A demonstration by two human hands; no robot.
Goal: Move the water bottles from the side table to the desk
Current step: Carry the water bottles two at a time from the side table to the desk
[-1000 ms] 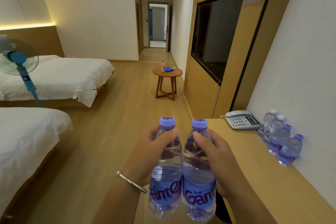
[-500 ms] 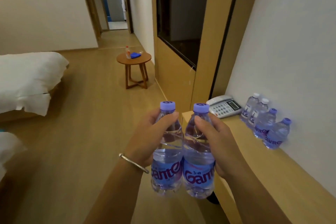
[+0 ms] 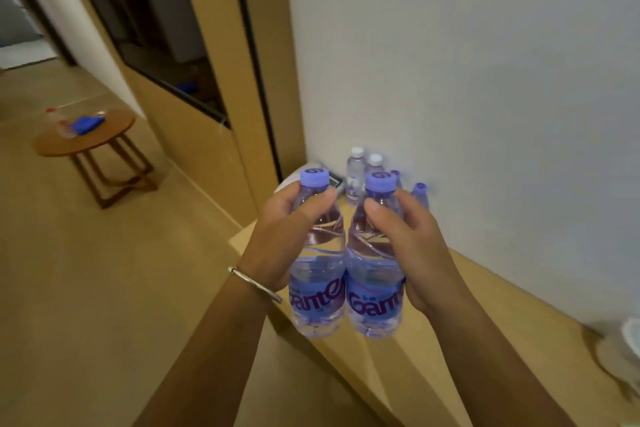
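I hold two clear water bottles with purple caps and purple labels upright, side by side, above the near end of the wooden desk (image 3: 485,291). My left hand (image 3: 284,236) grips the left bottle (image 3: 317,291) round its upper part. My right hand (image 3: 412,243) grips the right bottle (image 3: 375,298) the same way. Behind them, several more bottles (image 3: 355,177) stand on the desk against the white wall. The round wooden side table (image 3: 104,139) stands far left on the floor.
On the side table lie a blue cloth (image 3: 86,123) and a small bottle with a red label (image 3: 60,123). A telephone (image 3: 294,182) sits mostly hidden behind my left hand. A white object (image 3: 623,350) rests at the desk's right end. Wooden panelling runs along the left.
My view has swung right and closer to the desk. The beds have left the frame. Both bottles have moved with my hands to above the desk's edge.
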